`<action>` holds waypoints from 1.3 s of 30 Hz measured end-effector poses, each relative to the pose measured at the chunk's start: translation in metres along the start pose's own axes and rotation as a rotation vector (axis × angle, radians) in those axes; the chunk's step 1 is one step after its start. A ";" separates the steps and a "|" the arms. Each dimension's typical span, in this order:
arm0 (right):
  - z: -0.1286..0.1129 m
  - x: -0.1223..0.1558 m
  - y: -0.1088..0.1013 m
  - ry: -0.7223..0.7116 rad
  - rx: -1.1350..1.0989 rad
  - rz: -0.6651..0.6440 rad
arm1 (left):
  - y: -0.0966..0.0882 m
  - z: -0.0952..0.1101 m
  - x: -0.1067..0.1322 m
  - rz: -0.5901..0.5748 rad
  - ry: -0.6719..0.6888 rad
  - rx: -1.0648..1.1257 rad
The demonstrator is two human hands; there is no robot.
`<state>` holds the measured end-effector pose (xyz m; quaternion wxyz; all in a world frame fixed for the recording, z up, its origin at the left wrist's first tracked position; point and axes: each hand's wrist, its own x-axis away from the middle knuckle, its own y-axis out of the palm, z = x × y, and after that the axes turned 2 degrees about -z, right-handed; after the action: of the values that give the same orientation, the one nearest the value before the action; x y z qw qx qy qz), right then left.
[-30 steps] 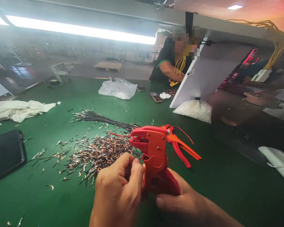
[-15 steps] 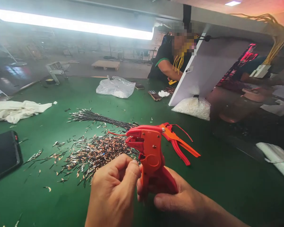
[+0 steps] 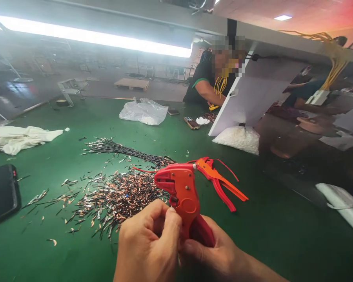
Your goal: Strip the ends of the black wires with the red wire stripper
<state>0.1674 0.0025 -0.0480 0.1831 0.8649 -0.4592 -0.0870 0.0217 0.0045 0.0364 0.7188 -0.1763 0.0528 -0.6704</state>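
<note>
An orange and red wire stripper stands upright in front of me, its jaws pointing left. My right hand is wrapped round its red handles. Close against the tool's left side, my left hand is pinched, thumb against forefinger; a tiny pale tip shows at the thumb, but what it belongs to is hidden. Just behind the stripper lies a second wire stripper, handles spread. Left of the tool is a heap of short black and copper wire scraps. A bundle of black wires lies beyond the heap.
On the green table are a phone, white cloth, a clear plastic bag and a filled white bag. A slanted white panel stands at right. Another person works across the table.
My left hand has shifted slightly right, its pinched fingertips now right at the stripper's body. The gap in the stripper's jaws looks narrower. The view has tilted slightly.
</note>
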 end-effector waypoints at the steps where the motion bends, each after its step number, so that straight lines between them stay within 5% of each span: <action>1: 0.002 0.000 0.002 0.006 0.007 0.023 | 0.001 -0.002 0.000 -0.013 0.001 -0.010; 6: 0.014 -0.002 0.008 0.020 -0.017 0.136 | 0.001 -0.017 -0.004 -0.046 0.044 -0.051; 12: 0.010 0.003 0.006 0.182 -0.104 0.197 | -0.002 -0.047 -0.015 -0.230 0.210 -0.174; 17: -0.004 0.005 0.006 0.200 -0.118 0.245 | 0.006 -0.054 -0.007 -0.043 0.300 -0.416; 23: -0.011 0.003 -0.013 -0.027 0.211 0.398 | -0.001 -0.052 -0.003 0.132 0.504 -0.524; 30: -0.008 0.002 -0.040 0.056 1.038 0.620 | -0.010 -0.056 -0.002 0.016 0.682 -0.684; 33: 0.000 -0.001 -0.049 0.038 1.296 0.615 | -0.010 -0.058 0.000 0.016 0.756 -0.749; 39: -0.007 -0.007 -0.041 0.066 1.136 0.605 | -0.028 -0.058 0.005 0.041 0.733 -0.631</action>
<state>0.1976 0.0309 -0.0579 -0.2728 0.6616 -0.6515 0.2519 -0.0223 -0.0117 -0.0074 0.5774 -0.1367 0.5068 -0.6254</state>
